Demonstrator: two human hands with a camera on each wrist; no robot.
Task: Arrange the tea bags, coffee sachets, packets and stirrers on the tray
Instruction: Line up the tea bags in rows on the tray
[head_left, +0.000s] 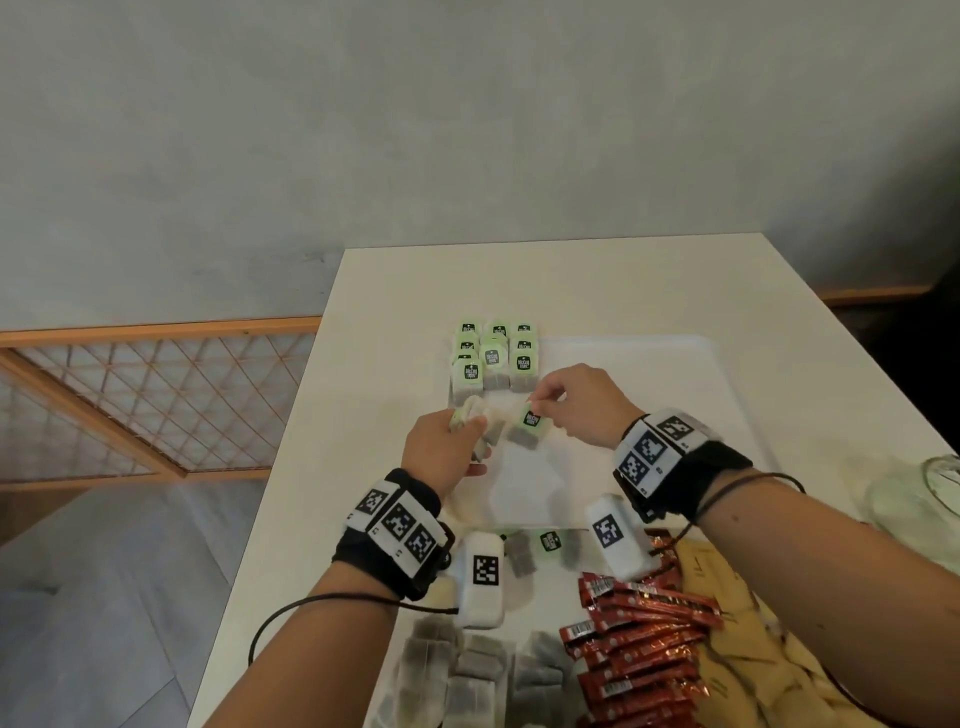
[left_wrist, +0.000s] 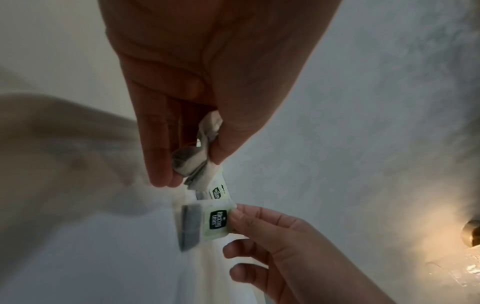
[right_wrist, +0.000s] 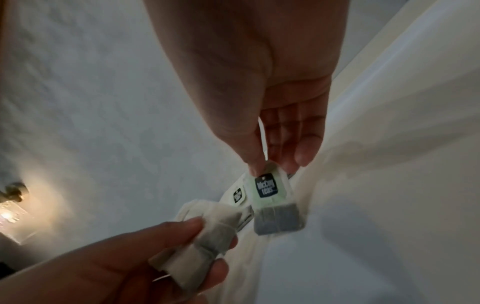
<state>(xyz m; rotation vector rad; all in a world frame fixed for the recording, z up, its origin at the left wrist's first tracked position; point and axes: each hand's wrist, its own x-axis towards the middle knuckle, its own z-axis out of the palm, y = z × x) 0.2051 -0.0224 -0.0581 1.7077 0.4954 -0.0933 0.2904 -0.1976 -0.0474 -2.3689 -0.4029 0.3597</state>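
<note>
Above the white tray (head_left: 675, 395), my left hand (head_left: 457, 441) grips a bunch of tea bags (head_left: 480, 418), also seen as tea bags (left_wrist: 197, 162) and tea bags (right_wrist: 207, 232) in the wrist views. My right hand (head_left: 550, 400) pinches the green tag end of one tea bag (head_left: 530, 426), tea bag (left_wrist: 205, 222), tea bag (right_wrist: 270, 195), which hangs between both hands. Rows of green-tagged tea bags (head_left: 493, 358) lie on the tray's far left corner.
Loose tea bags (head_left: 467, 670), red coffee sachets (head_left: 639, 639) and tan packets (head_left: 737, 639) lie on the white table (head_left: 395, 291) near me. A clear glass jar (head_left: 919, 493) stands at the right. The table's left edge drops to the floor.
</note>
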